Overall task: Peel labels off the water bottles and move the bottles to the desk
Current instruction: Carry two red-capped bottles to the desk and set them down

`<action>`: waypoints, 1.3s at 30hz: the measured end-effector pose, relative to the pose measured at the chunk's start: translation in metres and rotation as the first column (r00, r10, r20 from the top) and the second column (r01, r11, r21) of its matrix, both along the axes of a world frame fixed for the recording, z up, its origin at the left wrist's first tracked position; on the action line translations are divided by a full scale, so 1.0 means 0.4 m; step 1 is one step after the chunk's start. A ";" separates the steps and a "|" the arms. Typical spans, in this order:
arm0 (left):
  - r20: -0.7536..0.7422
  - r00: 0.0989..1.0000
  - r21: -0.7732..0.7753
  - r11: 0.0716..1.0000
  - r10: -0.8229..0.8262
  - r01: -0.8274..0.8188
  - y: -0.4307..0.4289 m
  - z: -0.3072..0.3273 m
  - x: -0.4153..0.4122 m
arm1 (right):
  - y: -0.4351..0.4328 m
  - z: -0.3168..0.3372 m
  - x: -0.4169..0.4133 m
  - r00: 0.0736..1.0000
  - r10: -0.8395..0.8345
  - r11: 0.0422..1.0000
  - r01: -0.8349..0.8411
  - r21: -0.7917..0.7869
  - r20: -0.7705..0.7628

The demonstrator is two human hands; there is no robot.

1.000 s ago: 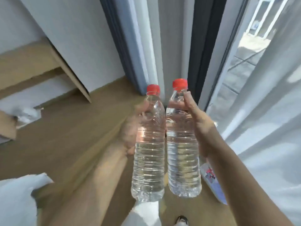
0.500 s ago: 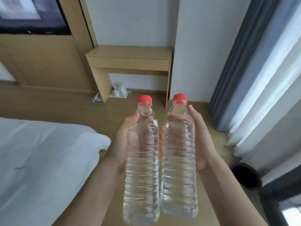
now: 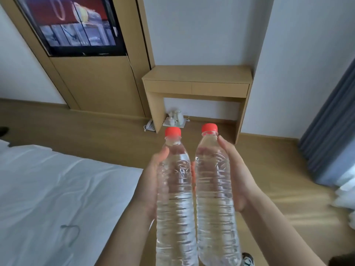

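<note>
**Two bare bottles held up, desk ahead**

Bedroom with wood floor (image 3: 99, 135) and pale walls. Upper centre of the frame: desk (image 3: 197, 75) of light wood, set in a wall niche, top bare as far as can be seen. Under the desk, on the floor: white kettle (image 3: 175, 117) on a tray, with a phone (image 3: 149, 126) just left of the desk leg. Upper left: TV (image 3: 76, 25) switched on, mounted in a wood panel. Lower left: bed (image 3: 57, 198) with rumpled white sheet. Right edge: grey-blue curtain (image 3: 330, 120), lighter fabric below it.

Centre and lower centre: two clear bottles, upright, side by side, near touching along the bodies, both with red caps, both without labels, both filled with water. Left bottle (image 3: 175, 198) gripped by the left hand (image 3: 148, 185), thumb up near the shoulder of the bottle, fingers wrapped round the back and seen through the plastic. Right bottle (image 3: 216, 194) gripped by the right hand (image 3: 235, 175), thumb tip pressed near the neck, palm against the right side. Both bottles held in the air, well short of the desk, caps lined up below its opening. Bottom right of the frame: part of a shoe (image 3: 247, 259).
</note>
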State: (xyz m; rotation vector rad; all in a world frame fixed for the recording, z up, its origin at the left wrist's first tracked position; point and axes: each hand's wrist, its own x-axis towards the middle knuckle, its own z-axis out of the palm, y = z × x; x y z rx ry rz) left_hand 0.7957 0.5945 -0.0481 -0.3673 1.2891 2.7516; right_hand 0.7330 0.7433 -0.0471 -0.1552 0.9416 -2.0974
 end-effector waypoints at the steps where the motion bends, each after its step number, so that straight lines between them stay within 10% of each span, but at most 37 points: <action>1: -0.006 1.000 0.000 1.000 0.012 -0.012 -0.009 -0.007 -0.040 | -0.009 -0.006 -0.044 0.999 0.001 1.000 -0.001 0.006 -0.047; 20: 0.106 0.939 -0.195 0.933 0.327 -0.303 -0.126 -0.130 -0.862 | -0.104 -0.066 -0.916 0.967 0.112 0.983 -0.073 0.171 -0.231; 28: -0.088 0.980 -0.127 0.974 0.177 -0.188 -0.331 -0.092 -1.186 | -0.338 -0.072 -1.210 0.952 0.058 0.918 0.066 0.391 -0.299; 39: -0.271 0.963 -0.329 0.940 -0.004 -0.088 -0.701 -0.001 -1.633 | -0.681 -0.006 -1.598 0.918 -0.106 0.932 0.226 0.284 -0.383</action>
